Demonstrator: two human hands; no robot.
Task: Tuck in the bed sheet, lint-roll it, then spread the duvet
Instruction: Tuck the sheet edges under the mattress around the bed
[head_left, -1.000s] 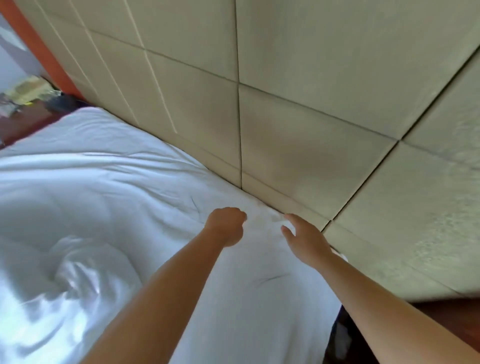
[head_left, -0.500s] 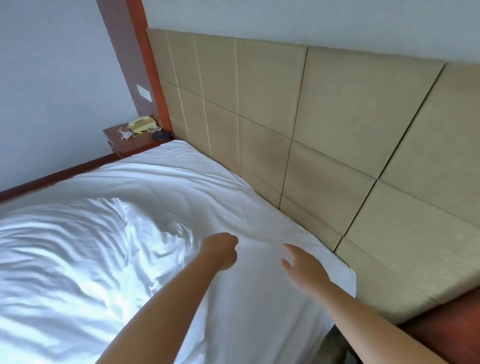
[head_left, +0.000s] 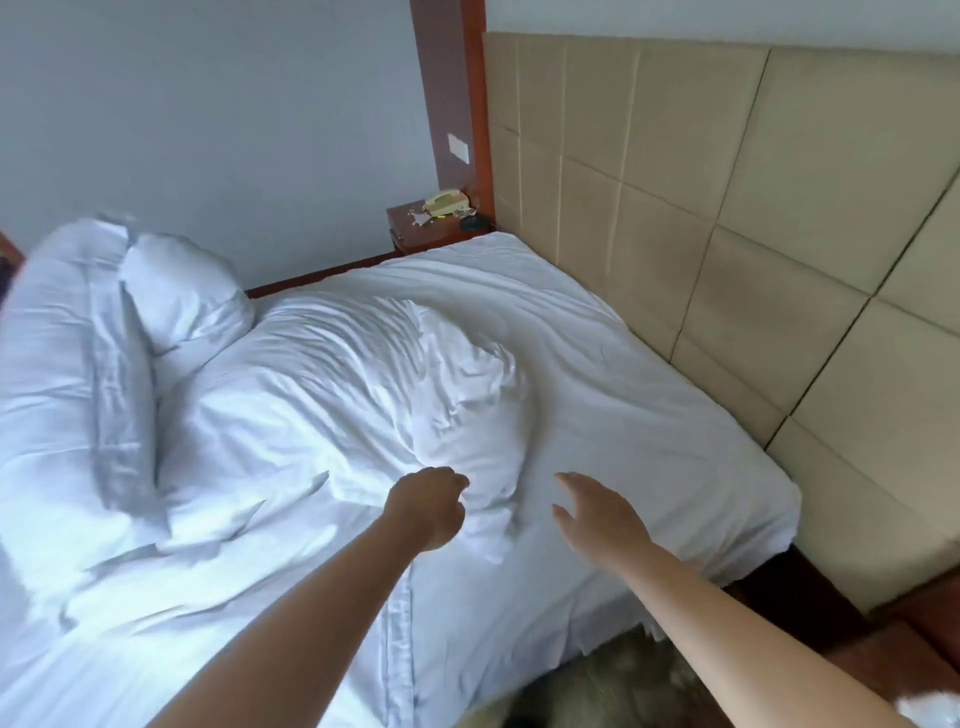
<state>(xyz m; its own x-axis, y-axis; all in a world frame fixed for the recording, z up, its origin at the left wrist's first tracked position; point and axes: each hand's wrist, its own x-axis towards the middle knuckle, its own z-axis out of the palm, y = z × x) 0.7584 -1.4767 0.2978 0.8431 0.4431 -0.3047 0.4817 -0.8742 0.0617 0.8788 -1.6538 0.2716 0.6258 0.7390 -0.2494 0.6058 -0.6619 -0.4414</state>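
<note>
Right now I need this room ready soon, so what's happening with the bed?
A person is making it. Both hands are over the white duvet, which lies rumpled across the bed: the left hand has curled fingers, the right hand is open. Neither clearly grips fabric. Pillows are piled at the far end, away from the headboard.

My one view, head-worn, looking forward and down from beside the bed (head_left: 597, 374) near its headboard (head_left: 727, 218) corner, facing across the mattress toward the far wall, close over both forearms, nightstand (head_left: 431, 234) small and well away
</note>
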